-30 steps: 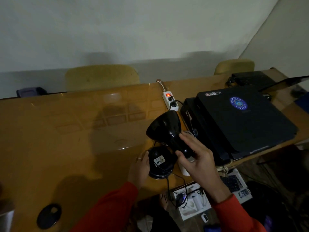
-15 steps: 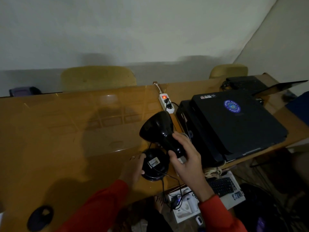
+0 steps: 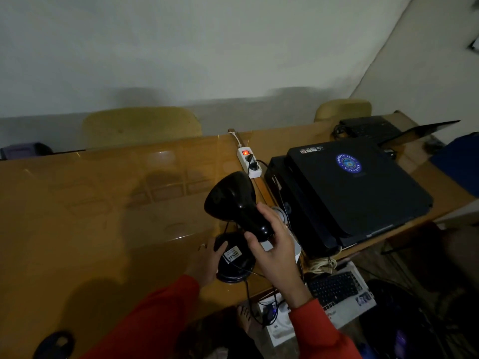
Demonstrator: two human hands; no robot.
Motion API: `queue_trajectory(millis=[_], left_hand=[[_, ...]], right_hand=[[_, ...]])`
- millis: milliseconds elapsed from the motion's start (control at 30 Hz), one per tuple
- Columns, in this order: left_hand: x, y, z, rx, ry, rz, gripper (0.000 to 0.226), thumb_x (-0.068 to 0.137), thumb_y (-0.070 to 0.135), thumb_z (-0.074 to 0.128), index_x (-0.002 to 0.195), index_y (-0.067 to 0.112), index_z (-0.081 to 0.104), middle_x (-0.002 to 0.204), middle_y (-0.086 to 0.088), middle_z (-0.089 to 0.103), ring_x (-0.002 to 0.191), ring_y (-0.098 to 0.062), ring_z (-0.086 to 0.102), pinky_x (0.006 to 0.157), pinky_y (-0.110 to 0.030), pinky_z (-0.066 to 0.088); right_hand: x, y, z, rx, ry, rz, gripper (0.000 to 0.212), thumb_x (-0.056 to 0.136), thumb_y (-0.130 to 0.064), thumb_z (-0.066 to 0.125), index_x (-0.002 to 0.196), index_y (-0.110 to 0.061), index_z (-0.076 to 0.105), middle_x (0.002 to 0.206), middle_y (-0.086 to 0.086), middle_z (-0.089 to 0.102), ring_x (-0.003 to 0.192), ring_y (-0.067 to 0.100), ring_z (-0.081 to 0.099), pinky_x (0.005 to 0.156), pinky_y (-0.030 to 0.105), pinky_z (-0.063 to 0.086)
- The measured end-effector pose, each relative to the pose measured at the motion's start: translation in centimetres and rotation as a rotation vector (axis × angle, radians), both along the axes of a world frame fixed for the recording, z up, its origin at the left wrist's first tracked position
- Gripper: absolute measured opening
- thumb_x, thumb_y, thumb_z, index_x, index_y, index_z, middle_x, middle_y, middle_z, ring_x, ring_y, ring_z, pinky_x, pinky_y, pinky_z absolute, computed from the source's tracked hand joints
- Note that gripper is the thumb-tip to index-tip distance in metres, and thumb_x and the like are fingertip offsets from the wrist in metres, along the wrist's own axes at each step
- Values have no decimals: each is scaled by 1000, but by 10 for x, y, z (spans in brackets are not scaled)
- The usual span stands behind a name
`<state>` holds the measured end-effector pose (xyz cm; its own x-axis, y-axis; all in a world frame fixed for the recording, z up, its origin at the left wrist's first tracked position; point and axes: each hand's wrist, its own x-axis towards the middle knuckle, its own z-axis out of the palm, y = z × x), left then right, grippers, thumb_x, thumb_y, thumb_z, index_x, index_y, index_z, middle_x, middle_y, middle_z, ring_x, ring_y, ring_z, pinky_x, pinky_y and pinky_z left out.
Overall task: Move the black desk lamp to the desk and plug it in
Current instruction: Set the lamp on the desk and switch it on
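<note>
The black desk lamp (image 3: 233,200) stands on the wooden desk (image 3: 103,208) close to its front edge. Its round base (image 3: 234,265) carries a white label, and its shade tilts up toward the far left. My right hand (image 3: 274,250) grips the narrow back of the shade. My left hand (image 3: 207,260) holds the left side of the base. The lamp's black cord (image 3: 248,294) hangs off the desk edge toward the floor; its plug is not visible. A white power strip (image 3: 248,161) with a lit red switch lies behind the lamp, with two black plugs in it.
A black printer (image 3: 350,193) with a closed laptop on top fills the desk to the right of the lamp. Two yellow chairs (image 3: 141,125) stand behind the desk. A black disc (image 3: 54,344) lies at the near left. A keyboard (image 3: 334,288) and boxes lie on the floor.
The view has shifted slightly, so everything sits a little further left in frame. Both hands keep the same hold on the lamp, which stays at the same spot on the desk.
</note>
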<state>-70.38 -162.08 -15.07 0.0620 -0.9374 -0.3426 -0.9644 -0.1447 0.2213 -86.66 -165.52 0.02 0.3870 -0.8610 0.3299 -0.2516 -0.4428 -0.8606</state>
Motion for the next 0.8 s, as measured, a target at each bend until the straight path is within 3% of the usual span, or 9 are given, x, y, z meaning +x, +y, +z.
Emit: queue_trajectory(millis=[167, 400, 500, 667, 800], left_hand=[[-3, -3, 1, 22, -3, 21, 79, 90, 15, 58, 149, 21, 5, 156, -21, 7, 137, -40, 28, 113, -49, 34], [1, -3, -1, 42, -9, 17, 79, 89, 16, 59, 149, 20, 6, 156, -21, 7, 135, -42, 28, 114, -49, 30], [6, -2, 5, 46, 35, 2, 79, 87, 19, 62, 148, 20, 12, 153, -19, 14, 132, -40, 33, 112, -48, 33], [14, 9, 37, 46, 209, 93, 58, 90, 17, 56, 143, 21, 32, 142, -14, 36, 126, -33, 42, 106, -42, 40], [13, 25, 70, -17, 257, 160, 45, 93, 18, 54, 136, 21, 43, 137, -12, 43, 120, -31, 48, 101, -42, 46]], right_hand=[[-3, -2, -4, 34, -2, 24, 55, 82, -25, 66, 133, -36, 46, 137, -14, 51, 133, 7, 44, 109, 30, 42], [-1, -4, -6, 24, 21, 15, 57, 83, -28, 64, 132, -46, 42, 136, -22, 49, 130, 3, 45, 104, 16, 42], [0, -6, -4, 9, 30, 30, 57, 83, -24, 66, 131, -46, 43, 134, -29, 48, 129, 1, 45, 102, 11, 40], [-3, -12, 1, 25, 52, 62, 57, 81, -17, 70, 127, -41, 48, 127, -18, 54, 121, -3, 49, 96, 9, 42], [-9, -13, 9, 49, 94, 133, 56, 79, -23, 72, 128, -37, 49, 125, -12, 56, 114, -5, 51, 89, 6, 44]])
